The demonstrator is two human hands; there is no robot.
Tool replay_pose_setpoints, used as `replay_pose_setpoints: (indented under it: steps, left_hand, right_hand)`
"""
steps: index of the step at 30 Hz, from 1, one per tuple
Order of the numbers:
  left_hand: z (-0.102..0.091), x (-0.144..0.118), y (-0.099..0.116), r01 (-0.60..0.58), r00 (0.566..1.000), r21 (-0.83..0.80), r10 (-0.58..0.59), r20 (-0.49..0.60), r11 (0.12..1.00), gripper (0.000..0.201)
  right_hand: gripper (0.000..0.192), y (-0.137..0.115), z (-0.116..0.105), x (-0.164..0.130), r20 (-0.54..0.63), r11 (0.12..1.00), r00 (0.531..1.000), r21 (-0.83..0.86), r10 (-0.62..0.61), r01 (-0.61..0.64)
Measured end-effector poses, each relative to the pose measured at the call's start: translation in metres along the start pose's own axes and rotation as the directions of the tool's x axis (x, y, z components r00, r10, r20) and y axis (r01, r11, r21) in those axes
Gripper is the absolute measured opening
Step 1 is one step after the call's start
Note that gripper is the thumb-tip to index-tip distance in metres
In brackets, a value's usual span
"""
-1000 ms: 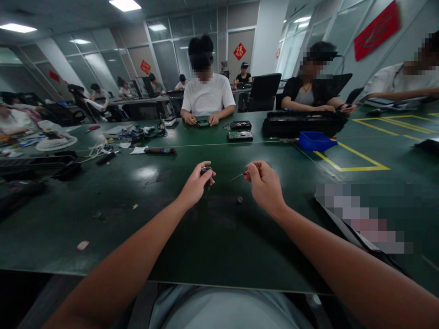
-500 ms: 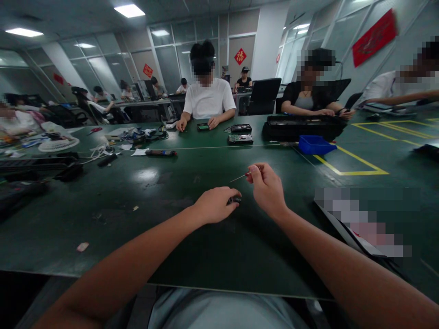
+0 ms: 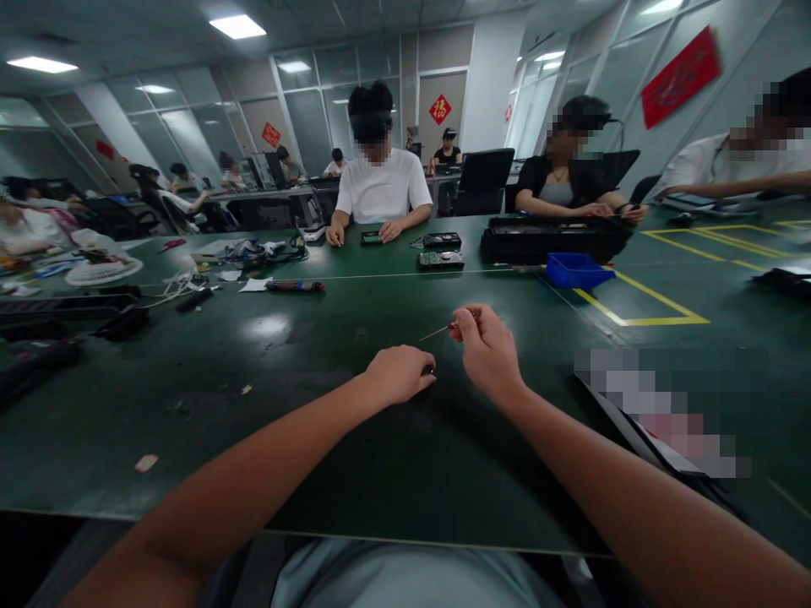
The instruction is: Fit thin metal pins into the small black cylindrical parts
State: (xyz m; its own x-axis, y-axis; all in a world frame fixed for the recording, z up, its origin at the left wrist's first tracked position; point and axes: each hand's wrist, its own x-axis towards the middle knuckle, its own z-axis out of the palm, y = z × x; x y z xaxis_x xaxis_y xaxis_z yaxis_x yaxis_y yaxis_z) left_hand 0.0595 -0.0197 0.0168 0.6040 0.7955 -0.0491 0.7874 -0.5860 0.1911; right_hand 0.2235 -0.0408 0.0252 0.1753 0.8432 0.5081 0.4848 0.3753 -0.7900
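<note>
In my right hand (image 3: 487, 342) is a screwdriver (image 3: 436, 332) with a thin metal shaft and a reddish handle, mostly covered by my fingers. Its tip points left, above the green table (image 3: 355, 317). My left hand (image 3: 400, 373) lies low over the table, just left of and below that tip. Its fingers curl round a small dark object (image 3: 430, 369). Only a sliver of this object shows between thumb and fingers, too little to name its kind.
Across the table a person in a white shirt (image 3: 383, 186) handles a small device. Near them lie hard drives (image 3: 442, 260). A blue bin (image 3: 578, 270) stands beside a long black case (image 3: 551, 239). Cables and parts (image 3: 253, 251) crowd the left; a folder (image 3: 659, 431) lies right.
My left hand has turned slightly, so less of the small dark object shows. The screwdriver remains in my right hand. The whole view has shifted a little.
</note>
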Motion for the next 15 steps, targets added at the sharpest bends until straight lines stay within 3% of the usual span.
replay_pose_setpoints:
  steps: [4, 8, 12, 15]
  left_hand:
    - [-0.007, -0.005, -0.015, -0.009, 1.0, -0.346, 0.006, -0.01, 0.938, 0.026]
    - [-0.017, -0.015, -0.036, 0.055, 0.998, -0.673, -0.012, 0.069, 0.738, 0.032]
    - [-0.028, -0.031, -0.061, 0.135, 0.991, -0.81, -0.071, 0.116, 0.571, 0.035]
    - [-0.034, -0.045, -0.085, 0.186, 0.976, -0.905, -0.181, 0.124, 0.382, 0.035]
  right_hand:
    - [0.027, 0.001, 0.0, 0.0, 0.009, 1.0, 1.0, 0.006, 0.021, -0.021]
    - [0.027, 0.002, 0.0, 0.0, 0.013, 1.0, 1.0, 0.001, 0.013, -0.013]
    - [0.027, 0.001, 0.001, 0.0, 0.043, 1.0, 0.999, -0.007, 0.012, -0.012]
    - [0.027, 0.001, 0.002, 0.0, 0.06, 1.0, 0.998, 0.008, 0.014, -0.014]
